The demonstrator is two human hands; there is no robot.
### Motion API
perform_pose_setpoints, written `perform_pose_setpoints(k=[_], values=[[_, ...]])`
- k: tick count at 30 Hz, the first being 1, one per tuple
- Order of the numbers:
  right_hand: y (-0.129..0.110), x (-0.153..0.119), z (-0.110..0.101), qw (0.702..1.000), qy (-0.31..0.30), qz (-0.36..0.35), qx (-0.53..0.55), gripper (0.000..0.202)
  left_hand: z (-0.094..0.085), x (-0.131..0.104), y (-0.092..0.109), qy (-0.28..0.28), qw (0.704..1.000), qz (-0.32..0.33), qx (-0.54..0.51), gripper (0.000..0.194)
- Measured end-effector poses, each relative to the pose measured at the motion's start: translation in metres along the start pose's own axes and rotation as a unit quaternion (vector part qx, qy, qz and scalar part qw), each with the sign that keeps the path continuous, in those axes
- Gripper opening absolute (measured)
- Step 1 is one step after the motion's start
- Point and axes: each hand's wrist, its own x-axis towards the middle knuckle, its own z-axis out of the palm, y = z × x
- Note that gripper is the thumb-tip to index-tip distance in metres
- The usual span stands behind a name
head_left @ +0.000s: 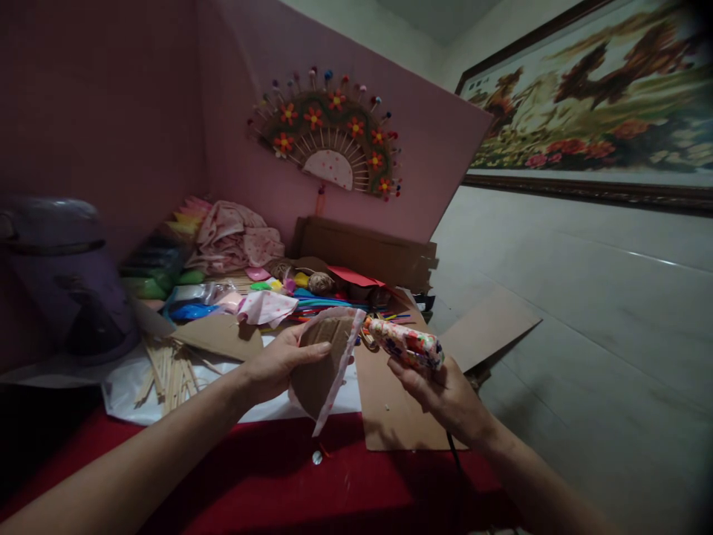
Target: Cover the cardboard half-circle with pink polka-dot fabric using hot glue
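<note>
My left hand (284, 362) grips a curved piece of brown cardboard (323, 360), thumb on its face and fingers behind. Pale fabric with pink dots borders the cardboard along its top and right edges. In my right hand (437, 390) is a floral-patterned glue gun (406, 343) with a black cord hanging below. Its nozzle points left, close to the fabric edge at the upper right of the piece; whether they touch is unclear.
Wooden sticks (170, 375) lie on white sheeting at left, near a cardboard piece (226, 336). Flat cardboard (398, 401) rests under my right hand. Behind are fabric (234, 234), yarn balls and colored stems. A decorated fan (334, 141) hangs on the pink board; a purple bin (89, 297) stands left.
</note>
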Motion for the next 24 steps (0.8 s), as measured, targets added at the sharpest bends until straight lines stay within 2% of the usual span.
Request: perform_pose_setpoints(k=[10,24], values=[[0.0012,0.0013,0.0019,1.000,-0.001,0.002,-0.014,0.032,-0.0006,-0.0011,-0.0016,0.006,1.000,-0.004,0.005,0.047],[-0.0014,0.0045,0.0034,1.000,-0.010,-0.009,-0.017,0.030,-0.0005,-0.0019,-0.0015,-0.011,0.999,-0.001,0.037,0.037]])
